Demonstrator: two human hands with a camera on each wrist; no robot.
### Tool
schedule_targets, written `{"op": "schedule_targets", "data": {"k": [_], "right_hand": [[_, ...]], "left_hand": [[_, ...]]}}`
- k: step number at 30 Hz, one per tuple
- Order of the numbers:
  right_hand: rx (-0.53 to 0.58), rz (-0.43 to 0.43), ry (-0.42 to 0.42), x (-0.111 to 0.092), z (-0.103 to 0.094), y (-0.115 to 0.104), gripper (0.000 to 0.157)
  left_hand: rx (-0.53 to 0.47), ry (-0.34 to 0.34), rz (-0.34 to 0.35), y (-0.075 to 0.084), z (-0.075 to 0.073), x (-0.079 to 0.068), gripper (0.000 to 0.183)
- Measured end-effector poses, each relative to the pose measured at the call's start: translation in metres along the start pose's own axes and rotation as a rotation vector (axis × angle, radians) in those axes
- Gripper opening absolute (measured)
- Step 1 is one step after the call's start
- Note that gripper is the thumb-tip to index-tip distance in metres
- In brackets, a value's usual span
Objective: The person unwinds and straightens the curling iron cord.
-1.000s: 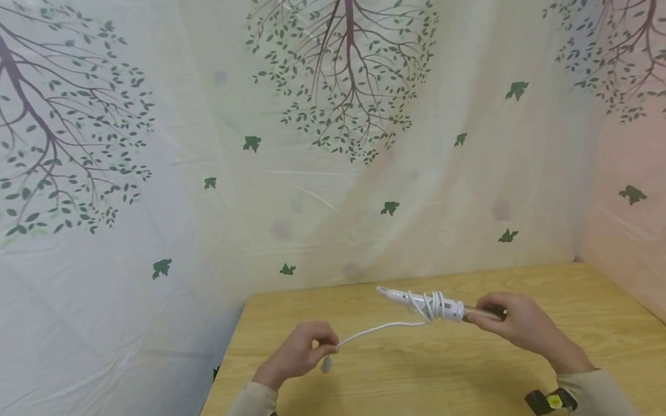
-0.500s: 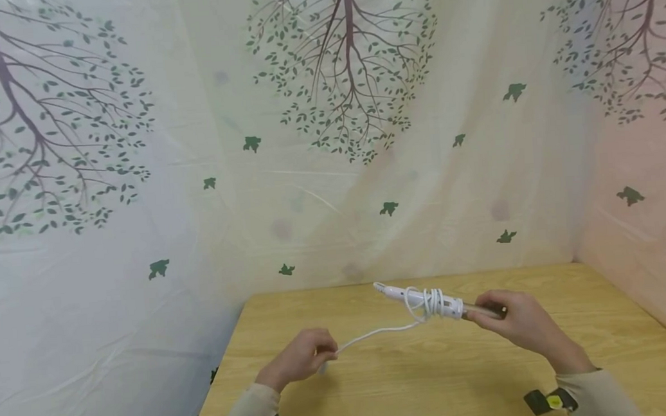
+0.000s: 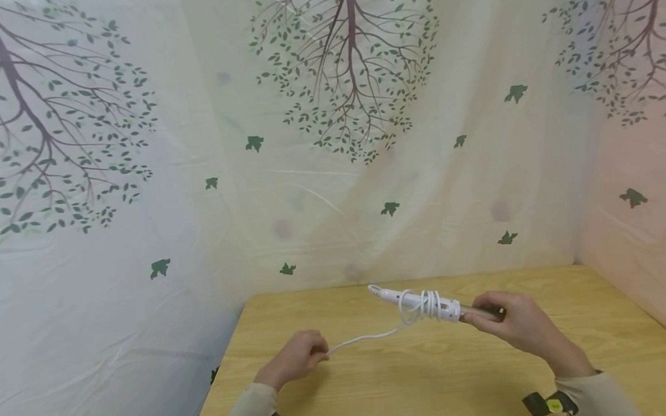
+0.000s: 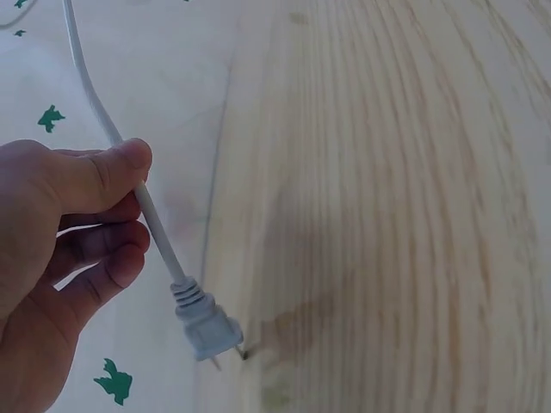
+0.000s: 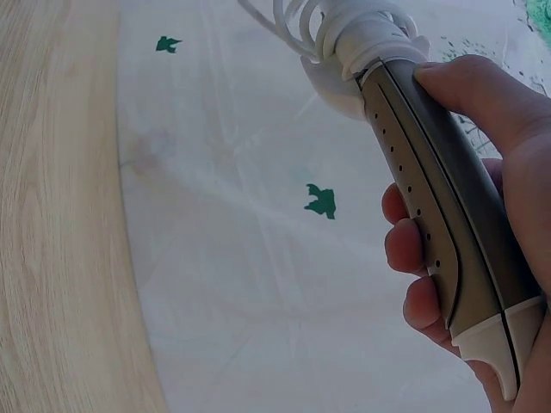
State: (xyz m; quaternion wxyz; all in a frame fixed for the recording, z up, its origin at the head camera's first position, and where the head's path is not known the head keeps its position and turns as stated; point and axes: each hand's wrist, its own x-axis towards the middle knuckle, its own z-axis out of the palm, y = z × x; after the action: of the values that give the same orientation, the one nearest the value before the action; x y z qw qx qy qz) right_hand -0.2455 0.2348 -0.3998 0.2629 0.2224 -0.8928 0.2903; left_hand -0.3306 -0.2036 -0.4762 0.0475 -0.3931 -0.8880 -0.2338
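Note:
My right hand point(image 3: 521, 324) grips a hair straightener point(image 3: 449, 309) by its brown end, holding it above the table with its white handle pointing left. In the right wrist view, fingers and thumb wrap the brown body point(image 5: 439, 189), which has a row of small dots and a white tip. White cord point(image 5: 344, 30) is coiled several times round the handle. From the coils a loose length of cord point(image 3: 365, 338) runs left to my left hand point(image 3: 294, 359). There, thumb and finger pinch the cord point(image 4: 159, 228) just above its two-pin plug point(image 4: 209, 327), which hangs down.
A wood-grain table point(image 3: 403, 383) lies beneath both hands. Pale sheets point(image 3: 323, 228) printed with trees and green birds hang behind it and at both sides. Each wrist wears a dark strap with a yellow mark.
My left hand has moved slightly left and down, drawing the loose cord further left; the plug is now hidden from the head view. The straightener has shifted slightly left.

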Motion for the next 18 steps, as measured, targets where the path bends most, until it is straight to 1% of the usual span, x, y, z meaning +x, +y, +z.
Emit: {"op": "schedule_targets", "data": {"k": [5, 7, 13, 18], "right_hand": [[-0.002, -0.029, 0.021, -0.001, 0.001, -0.001, 0.015], [0.002, -0.033, 0.023, -0.001, 0.000, -0.002, 0.015], [0.013, -0.023, 0.012, -0.001, -0.001, -0.004, 0.013], [0.032, -0.018, 0.003, -0.002, 0.000, -0.004, 0.013]], "left_hand": [[0.017, 0.003, -0.021, -0.009, 0.005, -0.003, 0.007], [0.008, 0.002, -0.028, -0.012, 0.006, -0.004, 0.006], [0.017, 0.007, -0.066, -0.023, 0.009, -0.006, 0.006], [0.043, 0.010, -0.097, -0.026, 0.011, -0.007, 0.007]]}}
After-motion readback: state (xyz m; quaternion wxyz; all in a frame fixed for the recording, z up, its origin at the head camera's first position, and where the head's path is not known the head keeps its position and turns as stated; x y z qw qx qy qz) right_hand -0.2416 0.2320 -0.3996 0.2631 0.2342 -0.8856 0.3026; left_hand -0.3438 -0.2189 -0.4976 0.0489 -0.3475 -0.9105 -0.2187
